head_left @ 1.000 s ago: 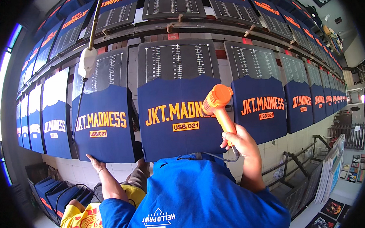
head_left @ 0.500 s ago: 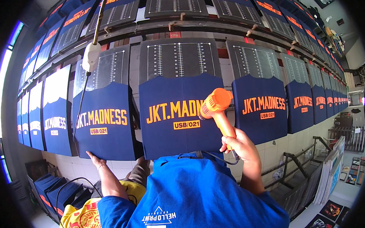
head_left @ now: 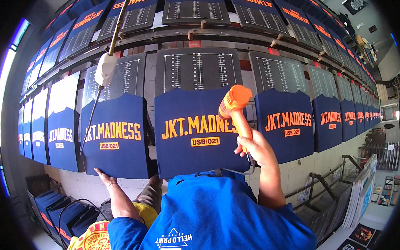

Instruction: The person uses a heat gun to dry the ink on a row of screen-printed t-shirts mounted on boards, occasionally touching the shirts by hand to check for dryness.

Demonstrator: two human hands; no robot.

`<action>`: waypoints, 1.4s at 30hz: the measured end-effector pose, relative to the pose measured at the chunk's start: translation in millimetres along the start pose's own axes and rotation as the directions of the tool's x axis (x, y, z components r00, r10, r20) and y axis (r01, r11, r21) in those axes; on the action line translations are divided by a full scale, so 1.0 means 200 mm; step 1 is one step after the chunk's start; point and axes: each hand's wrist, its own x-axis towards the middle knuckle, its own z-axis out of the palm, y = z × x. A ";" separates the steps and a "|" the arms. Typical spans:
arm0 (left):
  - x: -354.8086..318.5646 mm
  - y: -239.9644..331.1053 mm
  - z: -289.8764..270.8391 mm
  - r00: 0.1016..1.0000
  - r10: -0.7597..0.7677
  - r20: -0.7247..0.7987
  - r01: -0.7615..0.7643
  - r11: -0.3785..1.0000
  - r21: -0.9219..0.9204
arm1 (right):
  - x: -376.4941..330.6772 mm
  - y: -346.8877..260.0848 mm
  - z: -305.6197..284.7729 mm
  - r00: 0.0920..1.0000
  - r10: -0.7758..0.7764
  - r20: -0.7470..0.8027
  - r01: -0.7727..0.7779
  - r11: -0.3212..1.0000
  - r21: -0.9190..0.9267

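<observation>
My right hand is wrapped round the handle of an orange heat gun, its cord running down beside my waist. The heat gun is above the right part of a navy T-shirt with an orange print, its barrel angled down and left toward the lettering. Under that shirt is a dark printing board with white measuring marks. On the left, my left hand has its fingers stretched out, touching the lower edge of another navy T-shirt on its board.
Rows of boards with navy shirts curve away to both sides and behind a rail. A white cord connector hangs over the left board. At lower left are a person in a yellow shirt and folded navy garments. Metal racks stand right.
The heat gun and my right hand have shifted slightly left and up over the shirt, uncovering one more letter of the print. My left hand stays at the left shirt's edge.
</observation>
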 end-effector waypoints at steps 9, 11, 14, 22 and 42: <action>-0.08 0.02 0.08 0.999 -0.042 -0.030 0.042 0.999 0.012 | 0.03 0.03 0.02 0.998 -0.014 0.055 0.015 0.999 -0.030; -0.07 0.03 0.04 0.999 -0.016 -0.031 0.016 1.000 0.018 | 0.01 0.02 0.01 0.998 0.006 0.068 -0.004 1.000 -0.030; -0.08 0.02 0.06 0.999 -0.029 -0.037 0.030 0.999 0.024 | -0.08 0.04 -0.02 0.993 0.072 0.091 -0.069 0.997 -0.037; -0.09 0.03 0.09 0.998 -0.030 -0.063 0.032 0.999 0.035 | -0.21 0.08 -0.04 0.994 0.093 0.055 -0.095 0.995 0.041; -0.08 0.02 0.09 0.995 -0.079 -0.058 0.078 0.997 -0.018 | 0.06 0.05 0.06 0.978 -0.009 0.206 0.010 1.000 -0.003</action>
